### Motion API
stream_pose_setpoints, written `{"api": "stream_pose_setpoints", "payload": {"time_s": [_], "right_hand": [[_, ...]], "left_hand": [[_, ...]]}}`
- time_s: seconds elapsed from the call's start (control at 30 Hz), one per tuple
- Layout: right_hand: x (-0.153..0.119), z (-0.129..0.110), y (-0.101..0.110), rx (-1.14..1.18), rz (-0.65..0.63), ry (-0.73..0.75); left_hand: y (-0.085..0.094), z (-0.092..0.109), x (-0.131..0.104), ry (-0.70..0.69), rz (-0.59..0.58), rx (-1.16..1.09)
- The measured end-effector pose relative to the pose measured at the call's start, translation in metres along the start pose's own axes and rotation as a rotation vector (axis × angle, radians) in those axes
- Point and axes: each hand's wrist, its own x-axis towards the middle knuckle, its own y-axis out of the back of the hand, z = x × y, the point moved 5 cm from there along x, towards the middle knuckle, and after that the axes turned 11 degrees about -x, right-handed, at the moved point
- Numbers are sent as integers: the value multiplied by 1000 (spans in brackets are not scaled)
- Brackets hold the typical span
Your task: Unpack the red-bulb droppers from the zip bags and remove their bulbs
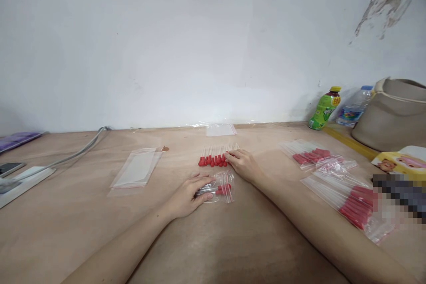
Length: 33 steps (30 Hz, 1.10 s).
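Note:
Several glass-like droppers with red bulbs lie side by side in a row at the middle of the table, bulbs toward me. My right hand has its fingers together at the right end of this row, pinching a red bulb. Just in front of the row, my left hand rests on a small clear zip bag, fingers and thumb closed on its left part. Inside that bag are a few red-bulbed droppers, their clear stems partly under my fingers.
Filled zip bags lie at right, with more behind. Flat bags are left of centre, another by the wall. A green bottle, water bottle and beige bucket stand back right. A cable crosses the left.

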Motion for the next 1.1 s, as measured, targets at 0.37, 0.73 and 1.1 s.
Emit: {"api": "stream_pose_setpoints", "payload": {"time_s": [0.37, 0.73, 1.1], "right_hand": [[-31, 8, 34, 245, 127, -326], [-40, -29, 40, 633, -210, -163], [-47, -39, 18, 943, -418, -349]], "left_hand": [[1, 0, 0, 8, -3, -4], [-2, 5, 0, 19, -120, 47], [-3, 8, -3, 15, -253, 134]]}}
